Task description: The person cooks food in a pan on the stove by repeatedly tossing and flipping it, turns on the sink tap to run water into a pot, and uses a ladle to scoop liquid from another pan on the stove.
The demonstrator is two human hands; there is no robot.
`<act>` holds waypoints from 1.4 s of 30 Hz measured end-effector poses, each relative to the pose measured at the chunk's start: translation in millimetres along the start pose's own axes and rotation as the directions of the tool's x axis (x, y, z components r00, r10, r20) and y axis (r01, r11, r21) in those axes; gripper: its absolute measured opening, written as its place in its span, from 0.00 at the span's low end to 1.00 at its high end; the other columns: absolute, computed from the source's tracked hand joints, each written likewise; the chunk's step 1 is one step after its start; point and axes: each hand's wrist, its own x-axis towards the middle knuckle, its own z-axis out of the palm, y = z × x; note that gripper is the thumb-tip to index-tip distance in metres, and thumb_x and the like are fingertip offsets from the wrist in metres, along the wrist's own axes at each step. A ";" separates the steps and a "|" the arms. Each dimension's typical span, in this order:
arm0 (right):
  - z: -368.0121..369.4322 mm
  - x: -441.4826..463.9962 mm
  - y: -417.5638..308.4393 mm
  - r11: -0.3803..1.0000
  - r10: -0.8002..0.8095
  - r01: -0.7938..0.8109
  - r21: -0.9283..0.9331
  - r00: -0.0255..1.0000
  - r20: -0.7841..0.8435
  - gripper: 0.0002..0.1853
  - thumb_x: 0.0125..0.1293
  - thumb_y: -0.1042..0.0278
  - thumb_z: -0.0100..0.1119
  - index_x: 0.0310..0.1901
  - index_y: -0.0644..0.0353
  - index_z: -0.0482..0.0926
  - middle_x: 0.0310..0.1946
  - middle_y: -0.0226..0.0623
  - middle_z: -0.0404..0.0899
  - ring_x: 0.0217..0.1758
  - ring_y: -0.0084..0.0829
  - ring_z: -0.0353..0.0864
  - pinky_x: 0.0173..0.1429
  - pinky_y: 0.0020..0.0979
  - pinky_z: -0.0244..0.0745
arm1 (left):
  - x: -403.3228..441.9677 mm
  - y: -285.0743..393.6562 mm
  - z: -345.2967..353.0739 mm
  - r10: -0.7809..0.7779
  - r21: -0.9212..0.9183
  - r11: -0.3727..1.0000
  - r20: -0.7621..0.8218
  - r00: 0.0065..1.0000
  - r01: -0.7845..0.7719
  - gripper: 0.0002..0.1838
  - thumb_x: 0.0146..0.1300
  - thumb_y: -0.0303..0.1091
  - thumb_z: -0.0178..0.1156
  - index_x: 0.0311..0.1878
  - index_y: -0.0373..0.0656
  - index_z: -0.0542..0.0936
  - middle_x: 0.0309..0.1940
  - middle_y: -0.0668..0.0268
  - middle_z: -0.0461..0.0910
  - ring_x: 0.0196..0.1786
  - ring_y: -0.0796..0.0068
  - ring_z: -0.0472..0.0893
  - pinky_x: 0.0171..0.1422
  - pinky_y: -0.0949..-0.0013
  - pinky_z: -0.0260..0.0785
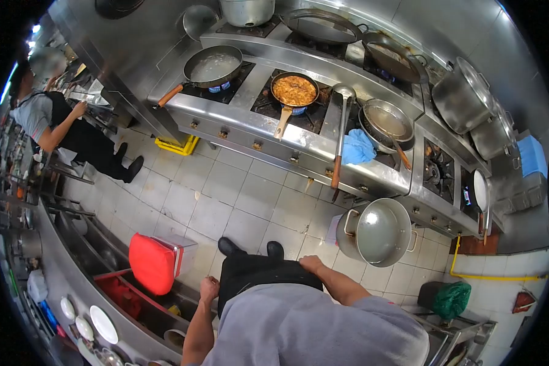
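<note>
My left hand (210, 288) hangs beside my apron, its fingers curled in, near a red-lidded clear container (152, 263). With its fingers also curled and nothing visible in them, my right hand (311, 263) rests against the dark apron (268, 274) at my hip. To its right is a large metal stockpot (383, 232) with cloudy liquid. On the stove ahead, a frying pan with an omelette-like browned food (294, 89) sits over a blue flame. A wooden-handled pan of bubbling liquid (212, 66) heats to its left. A long-handled ladle (341, 122) lies between burners.
A blue cloth (358, 146) lies beside a pan of liquid (387, 119). Tall pots (463, 97) stand on the right shelf. At far left, a person in a dark apron (67, 122) stands by a counter. White plates (104, 324) lie on the counter at lower left.
</note>
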 end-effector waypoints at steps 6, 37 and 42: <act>-3.1 4.6 4.0 0.989 0.025 0.003 0.149 0.982 -0.186 0.10 0.49 0.64 0.49 0.30 0.60 0.74 0.31 0.47 0.76 0.36 0.43 0.77 0.35 0.40 0.72 | -26.5 7.9 -18.6 -0.201 -0.114 0.968 0.181 0.963 0.224 0.11 0.40 0.35 0.60 0.23 0.36 0.77 0.13 0.60 0.75 0.16 0.67 0.76 0.28 0.69 0.69; 3.9 -2.7 -52.7 0.839 0.295 -0.211 0.502 0.951 -0.093 0.13 0.46 0.60 0.56 0.29 0.61 0.77 0.26 0.45 0.78 0.30 0.36 0.78 0.34 0.34 0.73 | -60.9 -105.3 28.5 -0.223 -0.306 0.901 0.283 0.933 0.308 0.12 0.40 0.36 0.61 0.29 0.40 0.78 0.24 0.61 0.79 0.28 0.69 0.79 0.36 0.70 0.70; -7.6 -4.4 -66.4 0.837 0.297 -0.222 0.500 0.952 -0.074 0.12 0.47 0.61 0.57 0.30 0.61 0.77 0.24 0.43 0.78 0.26 0.32 0.78 0.31 0.31 0.73 | -47.0 -120.9 52.6 -0.195 -0.364 0.887 0.265 0.944 0.285 0.13 0.39 0.36 0.61 0.30 0.40 0.78 0.28 0.59 0.79 0.32 0.67 0.78 0.39 0.68 0.70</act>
